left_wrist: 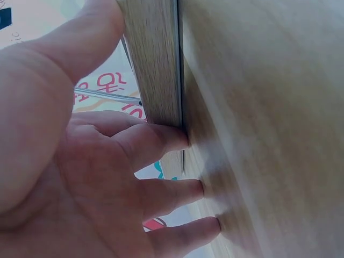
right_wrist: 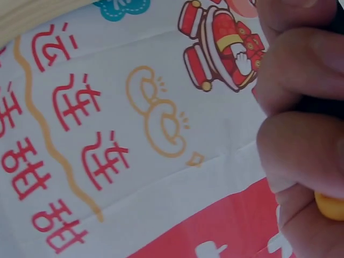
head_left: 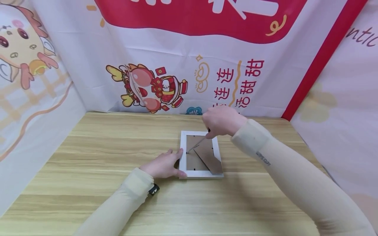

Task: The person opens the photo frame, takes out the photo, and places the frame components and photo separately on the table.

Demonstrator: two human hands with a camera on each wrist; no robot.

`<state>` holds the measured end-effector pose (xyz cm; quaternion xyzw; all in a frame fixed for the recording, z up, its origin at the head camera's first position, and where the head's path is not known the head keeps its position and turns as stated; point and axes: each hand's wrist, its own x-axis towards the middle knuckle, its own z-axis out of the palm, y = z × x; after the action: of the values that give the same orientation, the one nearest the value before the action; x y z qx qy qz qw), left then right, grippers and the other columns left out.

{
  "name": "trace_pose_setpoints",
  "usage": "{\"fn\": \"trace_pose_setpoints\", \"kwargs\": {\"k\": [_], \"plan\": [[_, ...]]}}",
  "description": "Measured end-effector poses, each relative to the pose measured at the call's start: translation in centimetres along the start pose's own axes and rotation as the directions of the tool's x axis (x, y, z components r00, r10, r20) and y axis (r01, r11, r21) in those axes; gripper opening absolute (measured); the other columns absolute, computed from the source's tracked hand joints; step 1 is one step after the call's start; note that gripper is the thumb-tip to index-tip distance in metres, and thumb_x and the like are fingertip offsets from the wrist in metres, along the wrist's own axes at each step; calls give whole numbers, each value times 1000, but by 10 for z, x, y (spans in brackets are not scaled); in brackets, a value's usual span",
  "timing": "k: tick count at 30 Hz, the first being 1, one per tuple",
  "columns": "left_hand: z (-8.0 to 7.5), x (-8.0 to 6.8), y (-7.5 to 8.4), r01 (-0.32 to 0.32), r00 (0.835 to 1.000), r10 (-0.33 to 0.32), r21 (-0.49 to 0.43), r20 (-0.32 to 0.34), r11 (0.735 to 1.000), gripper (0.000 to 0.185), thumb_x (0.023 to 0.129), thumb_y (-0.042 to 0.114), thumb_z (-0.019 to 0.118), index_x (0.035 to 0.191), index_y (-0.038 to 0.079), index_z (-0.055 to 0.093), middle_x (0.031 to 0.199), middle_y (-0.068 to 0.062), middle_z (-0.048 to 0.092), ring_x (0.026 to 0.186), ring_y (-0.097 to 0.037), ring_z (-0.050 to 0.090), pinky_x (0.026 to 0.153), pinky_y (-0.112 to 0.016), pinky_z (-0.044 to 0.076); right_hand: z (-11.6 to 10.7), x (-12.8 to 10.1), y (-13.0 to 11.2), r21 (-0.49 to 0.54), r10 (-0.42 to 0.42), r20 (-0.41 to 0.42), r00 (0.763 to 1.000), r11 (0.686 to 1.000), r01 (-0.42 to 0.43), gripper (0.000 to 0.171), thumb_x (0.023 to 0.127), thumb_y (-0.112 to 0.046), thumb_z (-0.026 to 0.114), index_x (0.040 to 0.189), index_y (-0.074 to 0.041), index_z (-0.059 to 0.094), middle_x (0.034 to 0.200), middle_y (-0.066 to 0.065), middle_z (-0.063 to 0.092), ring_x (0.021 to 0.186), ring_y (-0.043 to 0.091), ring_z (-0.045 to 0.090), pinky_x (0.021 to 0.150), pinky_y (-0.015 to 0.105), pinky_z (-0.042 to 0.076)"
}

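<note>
A white photo frame lies face down on the wooden table, its brown backing board showing, with a stand flap and small black tabs along the opening. My right hand grips a screwdriver by its black and yellow handle. The thin metal shaft slants down to the left, its tip right at the tab on the left inner edge. My left hand steadies the frame's left side, thumb by the lower corner. In the left wrist view its fingers extend to the tabletop beside the frame.
The wooden table runs back to a printed cloth wall with red lettering and cartoon figures. More printed cloth hangs at the left, and another sheet at the right. A black band sits at the left cuff.
</note>
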<state>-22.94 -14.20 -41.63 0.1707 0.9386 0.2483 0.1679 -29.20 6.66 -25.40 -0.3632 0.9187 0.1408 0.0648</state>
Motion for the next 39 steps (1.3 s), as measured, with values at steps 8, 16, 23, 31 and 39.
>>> {"fn": "trace_pose_setpoints", "kwargs": {"k": [8, 16, 23, 31, 39], "plan": [[0, 0, 0, 6, 1000, -6, 15, 2, 1000, 103, 78, 53, 79, 156, 8, 29, 153, -25, 36, 139, -48, 31, 111, -58, 30, -20, 14, -24, -142, 24, 40, 999, 990, -18, 33, 78, -42, 84, 91, -16, 68, 76, -5, 63, 68, 13, 58, 53, 32, 53], [0, 2, -3, -8, 1000, 7, 28, 13, 1000, 104, 78, 54, 78, 157, 8, 27, 152, -27, 36, 140, -47, 30, 110, -58, 31, -34, 24, -42, -185, 44, 64, 997, 982, -31, 28, 78, -37, 84, 90, -17, 68, 78, -4, 64, 71, 14, 60, 57, 32, 54], [0, 1, -3, -28, 1000, 28, 9, 8, 1000, 104, 79, 52, 78, 157, 5, 26, 151, -25, 38, 140, -48, 29, 111, -57, 29, -41, 29, -58, -247, 57, 75, 996, 968, -36, 24, 79, -31, 83, 96, -17, 70, 79, -4, 66, 73, 16, 58, 60, 31, 54], [3, 2, -6, -40, 999, 40, 29, -7, 999, 105, 79, 52, 78, 156, 4, 26, 153, -21, 38, 141, -48, 28, 113, -55, 28, -46, 34, -72, -300, 92, 103, 990, 952, -58, 29, 82, -28, 80, 107, -18, 72, 85, -3, 67, 75, 15, 61, 64, 29, 56], [1, 2, -6, -40, 999, 39, 31, 13, 999, 105, 80, 53, 77, 157, 5, 24, 154, -19, 36, 141, -47, 26, 113, -56, 27, -43, 29, -65, -239, 109, 73, 991, 967, -89, 36, 78, -33, 84, 107, -15, 70, 85, -2, 66, 76, 16, 61, 64, 32, 57]]}}
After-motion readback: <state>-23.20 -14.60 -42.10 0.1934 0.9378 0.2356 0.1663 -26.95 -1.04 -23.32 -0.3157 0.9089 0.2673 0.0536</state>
